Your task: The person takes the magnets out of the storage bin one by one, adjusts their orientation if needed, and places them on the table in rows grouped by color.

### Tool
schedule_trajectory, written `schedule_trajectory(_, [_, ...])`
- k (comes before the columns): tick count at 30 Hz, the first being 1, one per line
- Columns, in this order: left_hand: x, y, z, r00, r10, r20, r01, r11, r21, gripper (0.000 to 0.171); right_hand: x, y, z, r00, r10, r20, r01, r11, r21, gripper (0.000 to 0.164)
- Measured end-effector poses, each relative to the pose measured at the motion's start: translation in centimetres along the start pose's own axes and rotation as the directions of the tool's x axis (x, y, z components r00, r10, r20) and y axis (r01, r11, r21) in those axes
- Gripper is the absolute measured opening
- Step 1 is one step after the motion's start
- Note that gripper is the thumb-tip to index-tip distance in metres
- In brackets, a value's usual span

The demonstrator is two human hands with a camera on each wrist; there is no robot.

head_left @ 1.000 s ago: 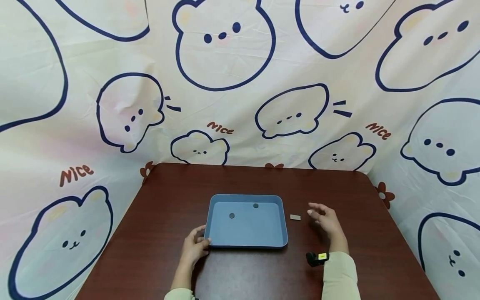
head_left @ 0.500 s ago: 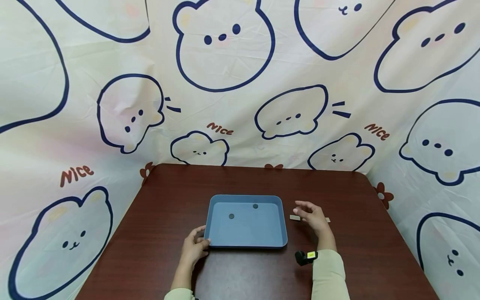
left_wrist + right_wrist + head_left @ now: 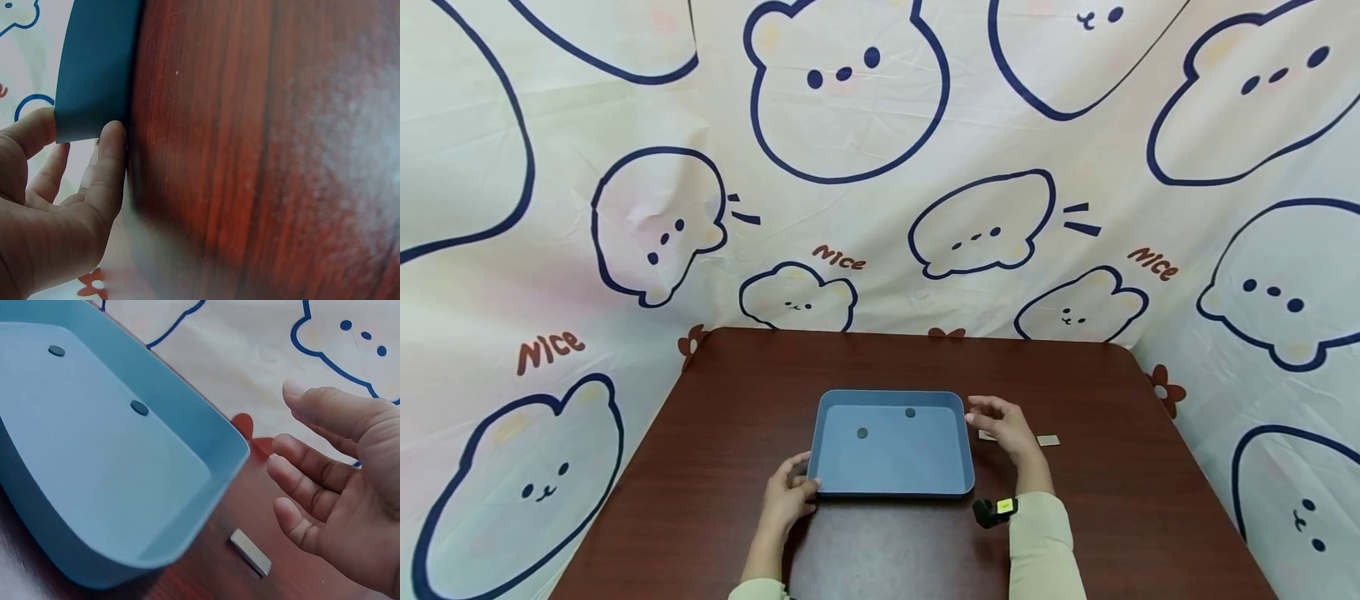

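A shallow blue tray (image 3: 891, 454) lies on the table, with two small dark grey discs inside, one left of centre (image 3: 862, 432) and one near the far side (image 3: 910, 412). My left hand (image 3: 787, 493) grips the tray's near-left corner; in the left wrist view the fingers (image 3: 112, 137) touch its wall on both sides of that corner. Beside the tray's right wall, my right hand (image 3: 1009, 427) hovers with its fingers loosely bent and nothing in them. A small silvery bar (image 3: 251, 553) lies below it, partly hidden by the hand in the head view.
A second pale bar (image 3: 1048, 440) lies on the table just right of my right hand. The brown wooden table (image 3: 760, 375) ends at a cloth backdrop (image 3: 865, 208) printed with cartoon bears. A black device with a yellow label (image 3: 996, 510) is worn at my right wrist.
My right hand has moved left, from right of the bars to the tray's right edge, uncovering the second bar. The left hand and the tray stay where they were.
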State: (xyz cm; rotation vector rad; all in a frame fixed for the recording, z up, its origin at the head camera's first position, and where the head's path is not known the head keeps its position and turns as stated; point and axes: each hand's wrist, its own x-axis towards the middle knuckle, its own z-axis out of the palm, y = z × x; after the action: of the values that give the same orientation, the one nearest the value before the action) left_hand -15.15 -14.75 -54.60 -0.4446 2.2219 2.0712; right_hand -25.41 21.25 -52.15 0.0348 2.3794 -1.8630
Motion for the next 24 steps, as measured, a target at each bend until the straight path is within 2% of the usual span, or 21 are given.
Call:
schedule_trajectory(6, [0.0, 0.0, -0.1, 1.000, 0.008, 0.002, -0.008, 1.000, 0.002, 0.050, 0.5, -0.7, 1.3, 0.999, -0.027, 0.036, 0.027, 1.000, 0.001, 0.045])
schedule_trajectory(11, [0.0, -0.1, 0.0, 1.000, 0.001, 0.005, -0.001, 1.000, -0.001, 0.049, 0.9, -1.2, 2.4, 0.999, -0.020, 0.038, 0.020, 1.000, 0.000, 0.034])
schedule_trajectory(18, [0.1, 0.1, -0.1, 1.000, 0.003, 0.009, -0.003, 1.000, 0.001, 0.050, 1.2, -2.4, 3.9, 0.992, -0.050, 0.119, 0.046, 0.998, 0.032, 0.037])
schedule_trajectory(24, [0.2, 0.0, -0.2, 1.000, 0.001, 0.011, -0.001, 1.000, 0.005, 0.051, 0.8, -4.0, 5.4, 0.979, -0.041, 0.198, 0.030, 0.998, 0.055, 0.040])
